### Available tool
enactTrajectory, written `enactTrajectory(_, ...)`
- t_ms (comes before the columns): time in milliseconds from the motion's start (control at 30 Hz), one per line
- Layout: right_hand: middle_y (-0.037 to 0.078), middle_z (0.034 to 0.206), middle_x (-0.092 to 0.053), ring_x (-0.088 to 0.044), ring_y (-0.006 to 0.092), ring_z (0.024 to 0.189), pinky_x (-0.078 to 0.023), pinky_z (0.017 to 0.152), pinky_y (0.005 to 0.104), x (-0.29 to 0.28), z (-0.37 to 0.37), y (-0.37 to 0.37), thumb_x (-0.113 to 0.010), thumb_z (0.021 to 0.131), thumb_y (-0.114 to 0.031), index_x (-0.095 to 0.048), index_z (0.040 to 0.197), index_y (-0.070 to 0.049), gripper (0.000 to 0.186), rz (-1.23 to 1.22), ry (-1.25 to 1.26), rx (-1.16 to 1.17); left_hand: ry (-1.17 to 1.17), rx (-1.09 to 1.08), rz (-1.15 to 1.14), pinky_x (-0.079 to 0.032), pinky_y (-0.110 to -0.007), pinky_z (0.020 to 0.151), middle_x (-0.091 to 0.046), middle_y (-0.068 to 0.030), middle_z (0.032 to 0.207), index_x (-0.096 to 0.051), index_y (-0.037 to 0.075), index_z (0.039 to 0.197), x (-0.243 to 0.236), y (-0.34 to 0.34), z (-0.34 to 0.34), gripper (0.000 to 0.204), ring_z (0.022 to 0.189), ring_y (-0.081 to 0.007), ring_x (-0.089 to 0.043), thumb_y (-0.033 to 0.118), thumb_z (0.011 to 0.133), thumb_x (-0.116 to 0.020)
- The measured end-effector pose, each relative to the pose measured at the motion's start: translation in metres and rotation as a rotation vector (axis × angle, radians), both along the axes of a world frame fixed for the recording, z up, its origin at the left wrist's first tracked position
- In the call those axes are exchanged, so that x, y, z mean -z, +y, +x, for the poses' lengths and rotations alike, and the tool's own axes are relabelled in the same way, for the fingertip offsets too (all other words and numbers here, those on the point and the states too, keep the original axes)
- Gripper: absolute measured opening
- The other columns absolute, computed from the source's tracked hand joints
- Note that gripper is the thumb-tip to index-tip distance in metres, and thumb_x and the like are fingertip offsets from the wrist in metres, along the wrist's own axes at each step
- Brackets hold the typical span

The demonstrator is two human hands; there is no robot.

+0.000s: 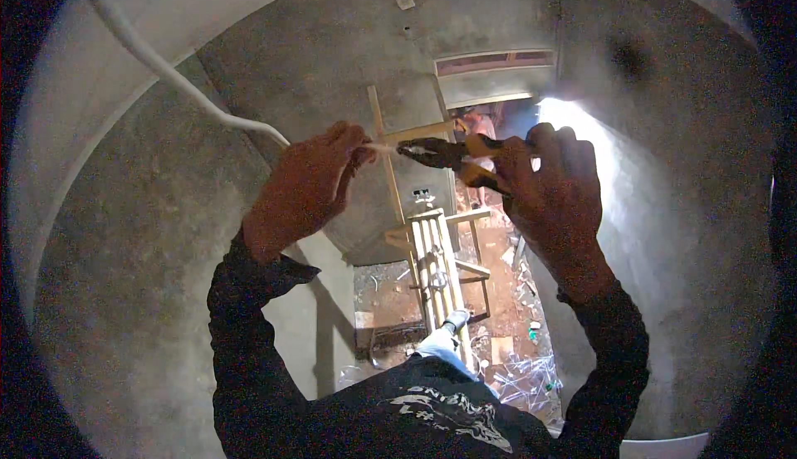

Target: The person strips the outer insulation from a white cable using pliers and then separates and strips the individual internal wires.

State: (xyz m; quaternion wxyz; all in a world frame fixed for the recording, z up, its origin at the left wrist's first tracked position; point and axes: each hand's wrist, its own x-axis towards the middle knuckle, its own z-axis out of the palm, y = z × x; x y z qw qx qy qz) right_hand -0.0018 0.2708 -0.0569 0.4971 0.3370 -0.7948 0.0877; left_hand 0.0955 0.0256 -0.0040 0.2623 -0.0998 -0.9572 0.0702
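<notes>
The pliers (442,153), dark-headed with yellowish handles, are in the air, in front of the person and across the view from the far end of the pole platform. The right hand (558,189) is closed around their handles, and their nose points to the left. A thin, pale strand (383,149) runs from the pinched fingertips of the left hand (300,183) toward that nose; in this dim, grainy view I cannot tell whether the jaws bite it or only sit just beside it. Below, the platform (420,247) is made of long pale poles side by side, with a wooden crosspiece (469,217) at its far end. A shod foot (456,319) is by its right edge, toward the near end. Pale scraps (530,383) litter the reddish floor (498,289) beyond that edge. A white conduit (178,81) curves down at the upper left.
</notes>
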Motion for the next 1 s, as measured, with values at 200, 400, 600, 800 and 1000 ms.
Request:
enactTrajectory(200, 0.011, 0.092, -0.055, -0.056, 0.0298, 0.086, -0.043, 0.076, 0.0386, 0.053, 0.003, -0.005, -0.063, 0.086, -0.023, -0.051, 0.097, -0.002, 0.027, -0.378, -0.474, -0.163, 0.180, 0.169, 0.175, -0.046, -0.041, 0.056, -0.060, -0.0167, 0.080, -0.057, 0.004, 0.091, 0.005, 0.022, -0.012, 0.008, 0.068, -0.0357, -0.061, 0.012, 0.088, -0.057)
enactTrajectory(400, 0.015, 0.093, -0.065, -0.064, 0.0283, 0.083, -0.053, 0.071, 0.0382, 0.089, -0.006, 0.009, -0.047, 0.095, -0.037, -0.056, 0.100, 0.000, 0.038, -0.667, -1.694, -1.240, 0.355, 0.184, 0.250, -0.047, -0.036, 0.052, -0.060, -0.0109, 0.076, -0.061, 0.008, 0.096, 0.020, 0.027, -0.031, 0.010, 0.061, -0.0277, -0.061, 0.011, 0.085, -0.060)
enactTrajectory(600, 0.025, 0.098, -0.063, -0.064, 0.0382, 0.086, -0.055, 0.072, 0.0469, 0.076, -0.006, 0.018, -0.044, 0.097, -0.032, -0.047, 0.125, 0.001, 0.044, -0.410, -1.766, -1.705, 0.458, 0.293, 0.219, -0.047, -0.034, 0.051, -0.060, -0.0073, 0.075, -0.062, 0.011, 0.097, 0.029, 0.022, -0.041, 0.021, 0.061, -0.0247, -0.061, 0.003, 0.078, -0.065)
enactTrajectory(800, 0.022, 0.096, -0.063, -0.064, 0.0374, 0.086, -0.055, 0.070, 0.0493, 0.068, -0.003, 0.008, -0.046, 0.097, -0.029, -0.042, 0.131, 0.002, 0.046, -0.520, -1.973, -1.753, 0.489, 0.307, 0.187, -0.047, -0.034, 0.051, -0.060, -0.0064, 0.074, -0.063, 0.013, 0.099, 0.033, 0.021, -0.046, 0.027, 0.062, -0.0240, -0.062, 0.002, 0.075, -0.066)
enactTrajectory(1000, 0.021, 0.084, -0.060, -0.062, 0.0294, 0.066, -0.050, 0.055, 0.0403, 0.074, -0.002, 0.005, -0.046, 0.095, -0.037, -0.047, 0.117, -0.003, 0.040, -0.622, -2.044, -1.712, 0.483, 0.287, 0.191, -0.048, -0.034, 0.052, -0.060, -0.0067, 0.076, -0.062, 0.012, 0.099, 0.032, 0.026, -0.044, 0.024, 0.063, -0.0249, -0.061, 0.004, 0.077, -0.065)
